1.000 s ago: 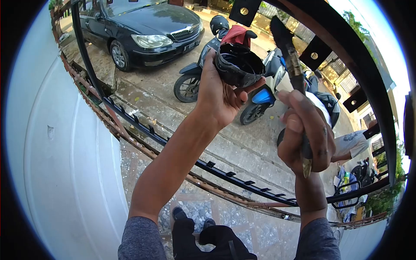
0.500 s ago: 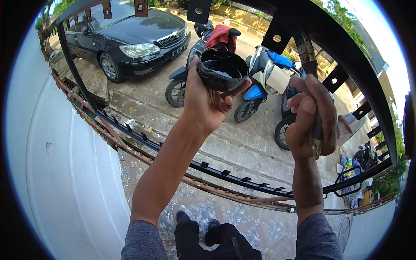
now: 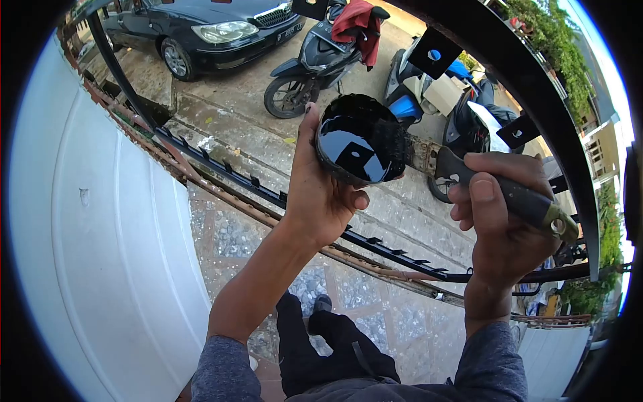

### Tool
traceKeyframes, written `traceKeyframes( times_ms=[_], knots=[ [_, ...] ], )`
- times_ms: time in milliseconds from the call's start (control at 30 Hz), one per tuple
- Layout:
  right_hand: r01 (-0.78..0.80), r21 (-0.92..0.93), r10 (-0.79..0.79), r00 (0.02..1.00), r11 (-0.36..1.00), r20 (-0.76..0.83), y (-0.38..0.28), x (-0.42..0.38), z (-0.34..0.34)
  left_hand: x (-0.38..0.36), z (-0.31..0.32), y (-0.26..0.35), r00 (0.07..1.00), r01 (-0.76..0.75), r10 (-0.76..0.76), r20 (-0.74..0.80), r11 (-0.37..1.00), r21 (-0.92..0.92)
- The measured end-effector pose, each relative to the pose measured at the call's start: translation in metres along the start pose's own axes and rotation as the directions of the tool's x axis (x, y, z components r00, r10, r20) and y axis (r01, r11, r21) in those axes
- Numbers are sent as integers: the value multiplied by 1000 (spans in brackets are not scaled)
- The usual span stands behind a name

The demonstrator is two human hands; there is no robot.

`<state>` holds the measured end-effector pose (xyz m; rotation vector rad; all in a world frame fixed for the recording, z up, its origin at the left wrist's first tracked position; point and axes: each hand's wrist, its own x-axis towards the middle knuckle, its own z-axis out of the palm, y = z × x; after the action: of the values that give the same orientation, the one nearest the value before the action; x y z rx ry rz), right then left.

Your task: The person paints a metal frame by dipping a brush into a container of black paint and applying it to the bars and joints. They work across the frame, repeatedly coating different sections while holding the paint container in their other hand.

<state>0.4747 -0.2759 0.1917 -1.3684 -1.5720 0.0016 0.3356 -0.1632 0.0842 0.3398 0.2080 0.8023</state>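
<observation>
My left hand [image 3: 326, 191] cradles a round paint cup [image 3: 348, 151] from below and the side. Glossy black paint lies in it, reflecting the sky and a metal tab. My right hand [image 3: 506, 214] is closed around the dark handle of a paintbrush [image 3: 469, 177], which is held almost level. The brush's bristles are inside the cup at its right side, dark with paint. Above and around both hands curves a black metal frame [image 3: 529, 80], with square tabs that have round holes. One such tab [image 3: 434, 53] hangs just above the brush.
Beyond the frame, a black car [image 3: 221, 33] stands at the upper left and a motorcycle [image 3: 321, 57] with a red cloth stands near it. More motorbikes are behind the brush. A white panel [image 3: 114, 221] fills the left side. Stone-patterned paving [image 3: 365, 295] lies below.
The brush has come down from the frame's upper bar into the cup, its handle swinging from upright to nearly level. The cup now tilts toward me, and the view has tipped downward.
</observation>
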Motion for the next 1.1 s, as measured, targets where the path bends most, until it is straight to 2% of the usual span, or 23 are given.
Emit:
traceKeyframes(
  times_ms=[200, 267, 400, 467, 500, 633, 733, 833, 933, 1100],
  knots=[
    [9, 75, -15, 996, 997, 86, 9, 11, 15, -2, -4, -8, 999, -28, 30, 36, 998, -57],
    [8, 90, -17, 994, 996, 106, 12, 13, 18, -3, 0, -8, 1000, -20, 19, -21, 999, -28],
    [55, 13, -56, 991, 998, 118, 4, 8, 7, 0, -5, -4, 999, -28, 28, -32, 999, -27],
    [208, -88, -181, 952, 974, 246, -1, 11, 2, 2, -7, -3, 999, -31, 30, -28, 999, -28],
    [200, -86, -168, 945, 976, 281, 0, 11, 2, 3, -8, -2, 999, -29, 29, -21, 999, -26],
    [325, -112, -287, 921, 939, 264, 14, 15, 3, 4, -6, 0, 999, -46, 45, -31, 999, -18],
    [284, -93, -248, 926, 954, 284, 14, 16, 0, 5, -5, -3, 998, -45, 45, -48, 999, 12],
    [311, -103, -268, 914, 945, 304, 18, 15, 4, 7, -6, -8, 999, -31, 31, -12, 999, 25],
    [334, -102, -299, 918, 937, 261, 21, 14, -3, 8, -1, -9, 998, -35, 35, -46, 999, 13],
    [280, -104, -257, 946, 954, 196, 25, -3, -5, 14, 11, 0, 998, -44, 42, -54, 998, -40]
  ],
)
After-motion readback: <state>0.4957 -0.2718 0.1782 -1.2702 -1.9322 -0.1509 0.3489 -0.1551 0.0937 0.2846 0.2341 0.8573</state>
